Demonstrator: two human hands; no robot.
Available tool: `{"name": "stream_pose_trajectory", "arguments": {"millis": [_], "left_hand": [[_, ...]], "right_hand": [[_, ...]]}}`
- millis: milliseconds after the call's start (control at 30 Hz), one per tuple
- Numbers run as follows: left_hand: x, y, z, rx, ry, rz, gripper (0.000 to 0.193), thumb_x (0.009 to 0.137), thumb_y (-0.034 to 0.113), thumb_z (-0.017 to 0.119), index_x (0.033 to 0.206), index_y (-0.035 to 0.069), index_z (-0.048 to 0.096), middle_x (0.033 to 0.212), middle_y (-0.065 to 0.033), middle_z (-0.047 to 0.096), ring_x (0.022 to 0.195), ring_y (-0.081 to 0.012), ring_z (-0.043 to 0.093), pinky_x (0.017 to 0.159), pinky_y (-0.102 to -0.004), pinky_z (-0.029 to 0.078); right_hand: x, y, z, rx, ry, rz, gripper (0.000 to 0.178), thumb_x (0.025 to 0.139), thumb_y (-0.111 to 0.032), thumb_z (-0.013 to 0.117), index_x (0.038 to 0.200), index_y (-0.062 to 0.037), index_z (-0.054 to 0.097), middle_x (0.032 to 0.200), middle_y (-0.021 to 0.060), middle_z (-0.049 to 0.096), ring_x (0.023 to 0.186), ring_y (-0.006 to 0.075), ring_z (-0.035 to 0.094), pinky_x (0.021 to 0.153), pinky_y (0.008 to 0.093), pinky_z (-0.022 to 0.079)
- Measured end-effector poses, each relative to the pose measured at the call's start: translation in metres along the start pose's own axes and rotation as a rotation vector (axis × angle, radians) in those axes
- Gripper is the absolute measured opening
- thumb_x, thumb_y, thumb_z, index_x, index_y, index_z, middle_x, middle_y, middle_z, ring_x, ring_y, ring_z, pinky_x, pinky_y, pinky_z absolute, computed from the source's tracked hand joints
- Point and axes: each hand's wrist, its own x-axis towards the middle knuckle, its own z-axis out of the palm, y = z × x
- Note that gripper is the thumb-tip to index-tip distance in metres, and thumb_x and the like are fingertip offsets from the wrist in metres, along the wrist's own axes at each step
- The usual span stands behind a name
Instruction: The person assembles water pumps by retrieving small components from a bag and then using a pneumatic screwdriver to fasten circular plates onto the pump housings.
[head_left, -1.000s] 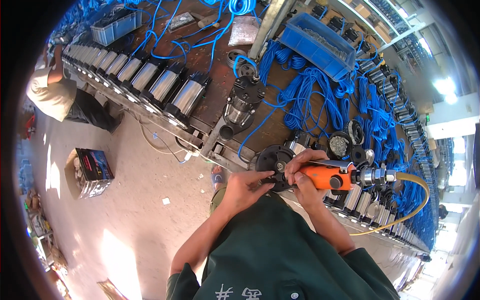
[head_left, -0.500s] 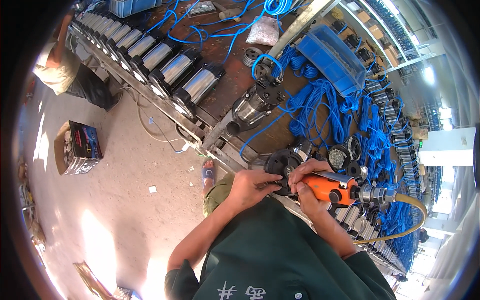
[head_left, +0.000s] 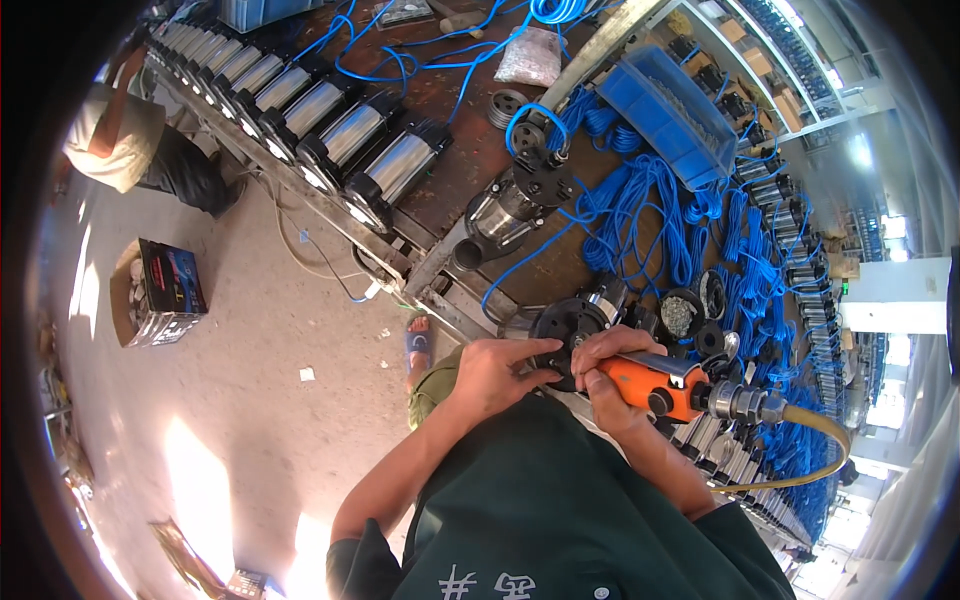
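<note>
A black round pump cover (head_left: 563,322) faces me at the table's near edge, with a shiny metal cylinder behind it. My left hand (head_left: 497,378) grips the cover's left side, its thumb and index fingertips a little apart against it. Wrapped around an orange air screwdriver (head_left: 655,388) is my right hand (head_left: 612,372), closed, with the tool's front end pointing at the cover. My fingers hide the tool's tip. A yellowish air hose (head_left: 835,428) runs from the tool's metal fitting.
An assembled pump (head_left: 500,215) stands beyond the work. Blue cable coils (head_left: 640,215) and a blue bin (head_left: 665,115) lie to the right, near a bowl of small parts (head_left: 681,314). Silver motors (head_left: 392,172) line the left table. A carton (head_left: 155,295) and another person (head_left: 125,135) are at left.
My left index finger has lifted slightly away from the thumb on the cover. The air screwdriver's rear has shifted slightly left and down. The other person at left has moved a little.
</note>
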Motion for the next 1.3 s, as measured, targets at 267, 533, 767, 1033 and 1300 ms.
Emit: {"name": "stream_pose_trajectory", "arguments": {"millis": [267, 533, 767, 1033, 1300], "left_hand": [[0.005, 0.018, -0.007, 0.027, -0.071, -0.040, 0.035, 0.073, 0.018, 0.079, 0.107, 0.010, 0.071, 0.069, -0.0078, 0.064, 0.055, -0.0176, 0.057, 0.055, -0.0299, 0.048], [-0.002, -0.032, -0.020, -1.168, 0.403, -0.572, 0.029, 0.085, -0.007, 0.049, 0.114, -0.006, 0.051, 0.102, -0.0136, 0.058, 0.093, -0.0226, 0.059, 0.085, -0.0359, 0.049], [0.005, -0.020, -0.024, -1.116, 0.382, -0.604, 0.025, 0.099, 0.005, 0.042, 0.119, -0.006, 0.052, 0.107, -0.0192, 0.063, 0.093, -0.0263, 0.066, 0.077, -0.0311, 0.055], [0.021, -0.012, -0.020, -1.102, 0.255, -0.591, 0.023, 0.098, 0.016, 0.055, 0.113, 0.000, 0.059, 0.083, -0.0067, 0.066, 0.065, -0.0128, 0.061, 0.055, -0.0237, 0.048], [0.044, 0.019, -0.015, -1.019, 0.238, -0.517, 0.018, 0.095, 0.014, 0.060, 0.109, 0.002, 0.062, 0.082, -0.0064, 0.065, 0.065, -0.0142, 0.060, 0.056, -0.0241, 0.046]], "right_hand": [[0.001, -0.018, 0.000, 0.107, 0.151, 0.134, 0.030, 0.078, 0.002, 0.060, 0.107, 0.0029, 0.054, 0.087, 0.0103, 0.064, 0.071, 0.0123, 0.061, 0.068, 0.0256, 0.052], [0.017, -0.006, -0.056, 0.172, 0.506, -0.022, 0.033, 0.077, 0.005, 0.053, 0.110, -0.0014, 0.048, 0.087, 0.0091, 0.058, 0.067, 0.0139, 0.056, 0.059, 0.0268, 0.047], [0.014, 0.018, -0.070, 0.203, 0.579, -0.004, 0.030, 0.075, 0.008, 0.051, 0.104, 0.0003, 0.053, 0.084, 0.0093, 0.059, 0.062, 0.0143, 0.056, 0.057, 0.0264, 0.047], [0.015, 0.011, -0.069, 0.223, 0.579, 0.005, 0.031, 0.075, 0.006, 0.051, 0.105, 0.0006, 0.051, 0.084, 0.0103, 0.058, 0.064, 0.0148, 0.056, 0.058, 0.0266, 0.047], [0.016, 0.009, -0.062, 0.101, 0.488, 0.048, 0.030, 0.076, 0.005, 0.052, 0.106, -0.0002, 0.048, 0.085, 0.0110, 0.056, 0.064, 0.0150, 0.054, 0.059, 0.0267, 0.047]]}}
